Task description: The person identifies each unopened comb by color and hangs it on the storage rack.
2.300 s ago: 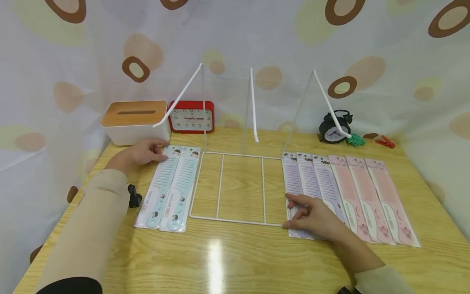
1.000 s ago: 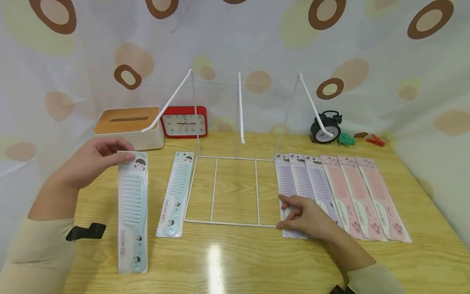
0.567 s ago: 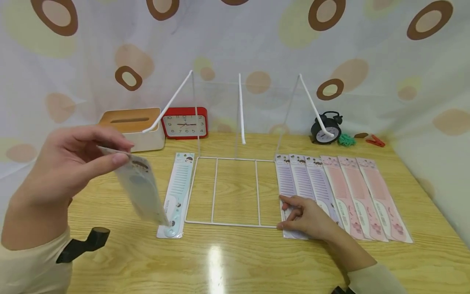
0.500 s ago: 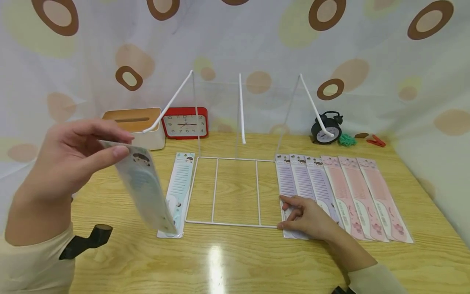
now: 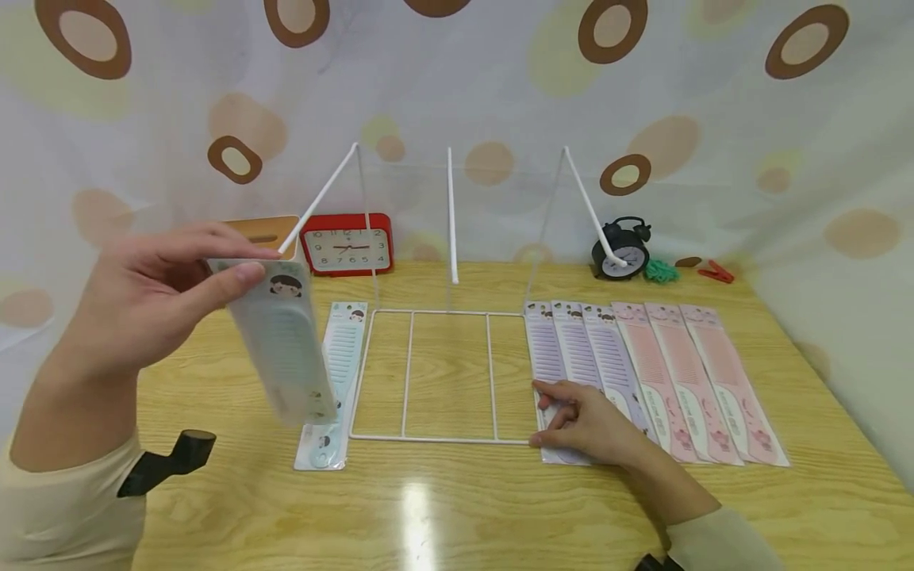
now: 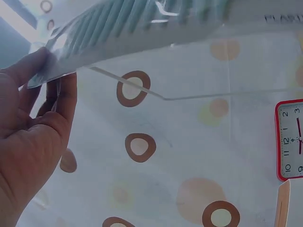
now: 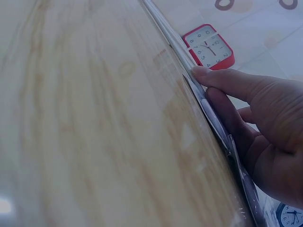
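Observation:
My left hand (image 5: 153, 293) pinches the top end of a packaged light-blue comb (image 5: 289, 349) between thumb and fingers. The package hangs tilted above the table, its top close to the left prong (image 5: 324, 190) of a white wire rack (image 5: 443, 439). In the left wrist view the comb's teeth (image 6: 118, 21) show through clear wrapping. Another packaged blue comb (image 5: 344, 341) lies left of the rack, partly covered. With bent thumb and index finger, my right hand (image 5: 593, 424) holds the rack's right side near its front corner, over the nearest packaged purple comb (image 5: 546, 349).
Several packaged combs, purple and pink (image 5: 724, 365), lie right of the rack. Behind stand a tissue box (image 5: 267, 230), a red clock (image 5: 347, 247) and a black alarm clock (image 5: 620, 252). A green scrunchie-like thing (image 5: 662, 272) and a red clip (image 5: 716, 272) lie back right.
My left hand has picked one of the two packaged blue combs off the table, lifted it and turned it towards the rack's left prong. The right hand stays at the rack's corner.

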`<action>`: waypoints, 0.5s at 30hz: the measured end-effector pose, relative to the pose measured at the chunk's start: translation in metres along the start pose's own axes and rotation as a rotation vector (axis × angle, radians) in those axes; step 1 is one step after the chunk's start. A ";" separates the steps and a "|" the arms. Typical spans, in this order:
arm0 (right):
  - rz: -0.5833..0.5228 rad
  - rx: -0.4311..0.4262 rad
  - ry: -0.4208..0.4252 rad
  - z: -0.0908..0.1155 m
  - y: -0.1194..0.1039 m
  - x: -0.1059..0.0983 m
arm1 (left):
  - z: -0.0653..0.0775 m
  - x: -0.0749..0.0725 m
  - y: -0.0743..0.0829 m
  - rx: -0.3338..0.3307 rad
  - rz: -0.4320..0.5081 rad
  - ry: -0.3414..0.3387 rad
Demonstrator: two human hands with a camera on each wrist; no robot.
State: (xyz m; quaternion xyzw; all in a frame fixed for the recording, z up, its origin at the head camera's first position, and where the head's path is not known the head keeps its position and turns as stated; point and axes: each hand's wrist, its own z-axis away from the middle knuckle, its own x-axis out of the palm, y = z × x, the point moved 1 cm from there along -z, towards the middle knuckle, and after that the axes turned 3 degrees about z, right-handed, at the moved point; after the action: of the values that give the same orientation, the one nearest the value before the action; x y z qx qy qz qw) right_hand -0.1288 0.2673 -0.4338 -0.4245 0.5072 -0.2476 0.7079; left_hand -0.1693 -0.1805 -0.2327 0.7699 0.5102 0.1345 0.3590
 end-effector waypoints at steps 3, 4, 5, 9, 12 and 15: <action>0.004 -0.002 -0.008 -0.001 -0.002 0.001 | 0.000 -0.003 0.001 -0.018 0.002 -0.007; 0.007 -0.004 -0.010 -0.001 -0.002 0.001 | 0.000 -0.004 0.000 -0.034 0.017 -0.008; 0.009 -0.004 -0.011 -0.001 -0.003 0.001 | 0.000 -0.005 0.000 -0.052 0.035 -0.007; 0.012 0.006 -0.013 -0.002 -0.003 0.000 | 0.001 -0.010 -0.004 -0.123 0.120 -0.014; 0.013 0.014 -0.013 -0.003 -0.001 0.000 | -0.002 -0.010 -0.010 -0.200 0.122 -0.018; 0.020 0.027 -0.005 -0.002 -0.001 0.000 | -0.008 -0.007 -0.019 -0.282 0.041 0.029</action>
State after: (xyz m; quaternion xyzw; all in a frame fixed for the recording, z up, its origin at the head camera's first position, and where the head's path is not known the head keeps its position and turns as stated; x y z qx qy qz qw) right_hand -0.1307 0.2658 -0.4338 -0.4105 0.5064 -0.2461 0.7173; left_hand -0.1897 -0.1789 -0.2388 0.7200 0.4755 0.2233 0.4534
